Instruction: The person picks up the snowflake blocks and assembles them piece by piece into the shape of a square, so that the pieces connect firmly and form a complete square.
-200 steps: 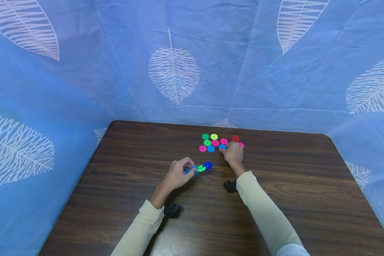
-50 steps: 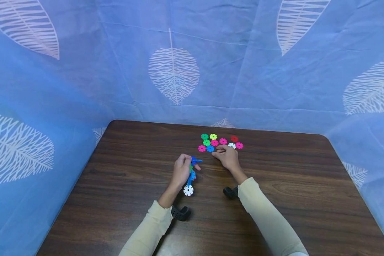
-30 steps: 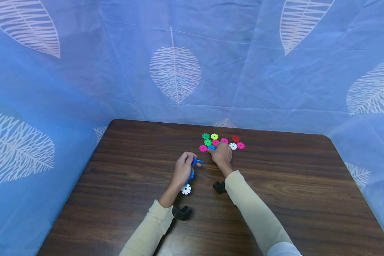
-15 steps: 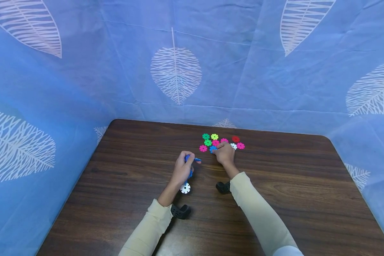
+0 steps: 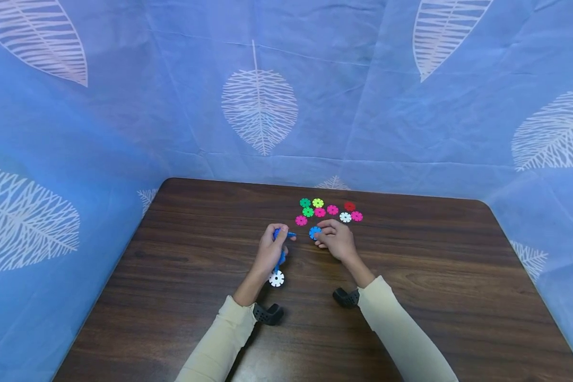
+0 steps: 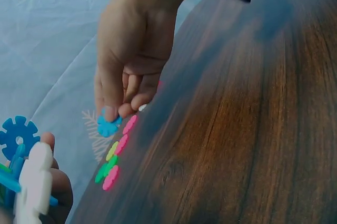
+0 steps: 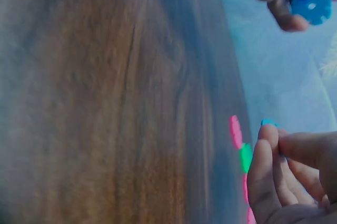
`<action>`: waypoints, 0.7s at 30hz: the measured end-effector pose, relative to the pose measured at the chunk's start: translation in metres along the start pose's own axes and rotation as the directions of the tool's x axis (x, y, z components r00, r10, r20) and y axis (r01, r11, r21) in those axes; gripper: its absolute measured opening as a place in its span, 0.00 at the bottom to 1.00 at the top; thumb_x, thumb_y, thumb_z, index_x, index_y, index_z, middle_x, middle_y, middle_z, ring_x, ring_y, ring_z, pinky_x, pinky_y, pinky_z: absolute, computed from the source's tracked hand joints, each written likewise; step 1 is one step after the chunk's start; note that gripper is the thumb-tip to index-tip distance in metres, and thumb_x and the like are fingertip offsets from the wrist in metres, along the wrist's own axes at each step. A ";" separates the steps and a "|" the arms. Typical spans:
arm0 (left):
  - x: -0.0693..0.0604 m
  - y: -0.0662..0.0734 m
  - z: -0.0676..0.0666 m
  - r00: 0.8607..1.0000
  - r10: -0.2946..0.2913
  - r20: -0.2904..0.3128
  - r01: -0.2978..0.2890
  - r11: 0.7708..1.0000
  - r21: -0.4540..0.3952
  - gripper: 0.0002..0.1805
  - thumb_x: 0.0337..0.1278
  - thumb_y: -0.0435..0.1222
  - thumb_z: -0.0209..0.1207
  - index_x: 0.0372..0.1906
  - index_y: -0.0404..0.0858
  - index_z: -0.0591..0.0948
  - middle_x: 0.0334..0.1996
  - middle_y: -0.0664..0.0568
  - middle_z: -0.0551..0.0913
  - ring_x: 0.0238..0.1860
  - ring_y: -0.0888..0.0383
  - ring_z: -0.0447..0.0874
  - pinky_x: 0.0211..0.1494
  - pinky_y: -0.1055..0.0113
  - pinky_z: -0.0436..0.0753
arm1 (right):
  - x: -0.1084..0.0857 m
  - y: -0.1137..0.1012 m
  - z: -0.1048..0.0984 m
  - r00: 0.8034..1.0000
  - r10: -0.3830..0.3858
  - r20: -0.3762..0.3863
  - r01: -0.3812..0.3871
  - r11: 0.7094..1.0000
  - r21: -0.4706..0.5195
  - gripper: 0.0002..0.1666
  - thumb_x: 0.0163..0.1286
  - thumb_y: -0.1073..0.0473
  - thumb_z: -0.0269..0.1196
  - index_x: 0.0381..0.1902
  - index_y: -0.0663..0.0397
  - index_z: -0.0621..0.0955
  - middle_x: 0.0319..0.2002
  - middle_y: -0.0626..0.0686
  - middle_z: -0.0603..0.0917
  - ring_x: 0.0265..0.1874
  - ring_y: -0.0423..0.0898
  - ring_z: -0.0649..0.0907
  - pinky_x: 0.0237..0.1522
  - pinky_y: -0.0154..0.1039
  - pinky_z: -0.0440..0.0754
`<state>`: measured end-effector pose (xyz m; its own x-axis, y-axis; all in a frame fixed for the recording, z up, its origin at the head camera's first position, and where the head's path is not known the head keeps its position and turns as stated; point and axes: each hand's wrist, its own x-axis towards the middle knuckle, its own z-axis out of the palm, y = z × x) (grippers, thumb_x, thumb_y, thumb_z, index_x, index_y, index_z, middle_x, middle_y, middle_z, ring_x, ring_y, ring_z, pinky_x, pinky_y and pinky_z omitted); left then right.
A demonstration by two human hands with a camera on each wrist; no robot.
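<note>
We see the blue disc (image 5: 313, 233) between our hands, pinched at its edge by the right grip (image 5: 337, 240), probably to keep its notches free. The left grip (image 5: 268, 250) curls round the linked discs (image 5: 281, 259), seemingly steadying them. Loose discs (image 5: 320, 212) lie flat beyond on the worktop (image 5: 420, 276).

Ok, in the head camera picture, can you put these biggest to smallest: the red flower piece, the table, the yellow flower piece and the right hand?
1. Table
2. Right hand
3. Red flower piece and yellow flower piece: they look about alike, so I can't rank them.
</note>
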<state>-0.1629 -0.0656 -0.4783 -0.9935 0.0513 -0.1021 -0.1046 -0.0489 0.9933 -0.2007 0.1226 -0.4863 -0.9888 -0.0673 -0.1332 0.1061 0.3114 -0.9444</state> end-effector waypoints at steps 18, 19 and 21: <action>-0.019 0.029 0.005 0.997 0.058 0.050 -0.062 0.995 0.078 0.13 0.73 0.37 0.42 0.50 0.29 0.65 0.36 0.36 0.76 0.23 0.58 0.68 0.25 0.73 0.69 | -0.036 -0.030 0.002 0.991 -0.087 0.105 0.069 0.983 0.169 0.20 0.65 0.60 0.64 0.52 0.65 0.79 0.37 0.56 0.83 0.27 0.37 0.85 0.43 0.51 0.84; -0.020 0.030 0.005 0.997 0.061 0.050 -0.065 0.994 0.083 0.13 0.73 0.37 0.42 0.50 0.29 0.65 0.33 0.40 0.75 0.23 0.58 0.68 0.26 0.72 0.69 | -0.037 -0.031 0.002 0.990 -0.092 0.108 0.073 0.984 0.164 0.20 0.65 0.60 0.63 0.52 0.65 0.79 0.38 0.56 0.83 0.27 0.37 0.85 0.44 0.53 0.83; -0.021 0.032 0.006 0.997 0.066 0.050 -0.070 0.994 0.084 0.13 0.73 0.37 0.43 0.50 0.29 0.66 0.28 0.48 0.70 0.23 0.58 0.68 0.26 0.72 0.69 | -0.038 -0.033 0.003 0.989 -0.097 0.114 0.078 0.984 0.159 0.20 0.65 0.60 0.63 0.52 0.66 0.79 0.38 0.58 0.83 0.27 0.37 0.85 0.43 0.53 0.83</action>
<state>-0.1450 -0.0619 -0.4438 -0.9946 0.0977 -0.0339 -0.0309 0.0320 0.9990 -0.1668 0.1124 -0.4510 -0.9759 -0.2052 -0.0746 0.0438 0.1508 -0.9876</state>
